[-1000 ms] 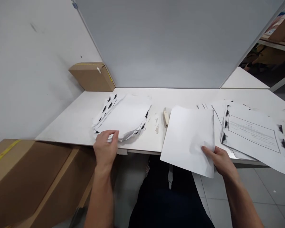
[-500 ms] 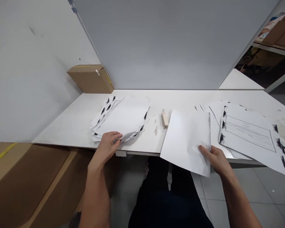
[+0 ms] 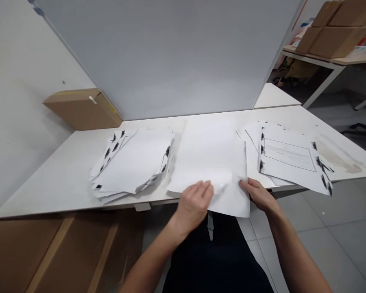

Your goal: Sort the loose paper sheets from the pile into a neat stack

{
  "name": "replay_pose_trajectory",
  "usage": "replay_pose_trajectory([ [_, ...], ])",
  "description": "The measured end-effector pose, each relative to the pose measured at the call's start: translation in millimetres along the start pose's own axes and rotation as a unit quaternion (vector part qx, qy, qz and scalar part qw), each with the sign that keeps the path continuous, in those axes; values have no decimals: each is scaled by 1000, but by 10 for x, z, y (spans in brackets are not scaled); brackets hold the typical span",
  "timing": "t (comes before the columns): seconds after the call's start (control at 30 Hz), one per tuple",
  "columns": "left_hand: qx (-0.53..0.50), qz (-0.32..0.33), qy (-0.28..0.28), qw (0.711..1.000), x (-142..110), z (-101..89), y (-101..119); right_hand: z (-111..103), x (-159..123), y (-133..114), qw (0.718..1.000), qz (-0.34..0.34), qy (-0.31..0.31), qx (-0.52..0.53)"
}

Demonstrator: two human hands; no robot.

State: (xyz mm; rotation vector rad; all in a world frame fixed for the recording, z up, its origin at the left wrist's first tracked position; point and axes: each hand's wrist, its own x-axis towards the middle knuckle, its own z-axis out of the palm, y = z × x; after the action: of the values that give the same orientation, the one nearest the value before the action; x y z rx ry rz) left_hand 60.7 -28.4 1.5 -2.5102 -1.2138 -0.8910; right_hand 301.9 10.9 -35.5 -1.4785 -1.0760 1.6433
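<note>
My left hand [image 3: 196, 203] is closed on the near edge of a white sheet of paper [image 3: 201, 154], slightly blurred, in front of my body. That sheet overlaps another white sheet [image 3: 232, 205], whose right edge my right hand [image 3: 259, 194] pinches between thumb and fingers. To the left lies an uneven stack of papers [image 3: 134, 162] with black smudged marks along its edges. On the right is a second pile of papers [image 3: 288, 156], its top sheet showing a printed frame with lines of text. The small beige object seen earlier is hidden beneath the sheets.
The white table [image 3: 57, 171] runs along a grey upright panel [image 3: 171, 57]. A cardboard box [image 3: 83, 109] leans at the back left corner, and larger cartons [image 3: 24, 248] stand below the table's left front edge. More boxes [image 3: 335, 36] sit on another table at the back right.
My left hand has moved right from the left stack, carrying a sheet over the one in my right hand. The beige object got covered. The view has turned to the right.
</note>
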Motion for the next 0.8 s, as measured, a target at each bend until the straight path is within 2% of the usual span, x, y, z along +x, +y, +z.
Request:
replay_pose_trajectory([
  [0.13,7,44,-78,996,-2,385,463,-48,-36,-8,998,23,53,30],
  [0.2,6,42,-110,993,-20,471,597,-80,-67,-13,998,3,62,10],
  [0.27,-20,34,-138,990,-18,479,668,-110,-92,-7,996,-33,65,-43],
  [0.33,-96,35,-153,983,-1,429,656,-137,-111,14,991,-51,76,-97],
  [0.4,-178,8,-136,975,13,352,543,-167,-135,41,989,-39,74,-120],
  [0.43,-202,-34,-114,972,13,316,450,-184,-154,51,991,-30,66,-112],
  [0.5,-211,-180,-52,959,1,273,219,-216,-211,60,995,-25,52,-82],
  [0.57,-237,-351,4,906,-16,283,-20,-241,-286,48,995,-44,50,-69],
  [0.63,-323,-462,35,825,-12,339,-212,-254,-358,20,992,-79,53,-82],
  [0.7,-449,-487,48,747,36,401,-332,-249,-407,-23,985,-126,50,-106],
  [0.77,-561,-464,63,683,129,419,-393,-227,-416,-84,975,-173,39,-132],
  [0.8,-597,-449,78,660,190,400,-410,-210,-403,-125,970,-190,36,-147],
])
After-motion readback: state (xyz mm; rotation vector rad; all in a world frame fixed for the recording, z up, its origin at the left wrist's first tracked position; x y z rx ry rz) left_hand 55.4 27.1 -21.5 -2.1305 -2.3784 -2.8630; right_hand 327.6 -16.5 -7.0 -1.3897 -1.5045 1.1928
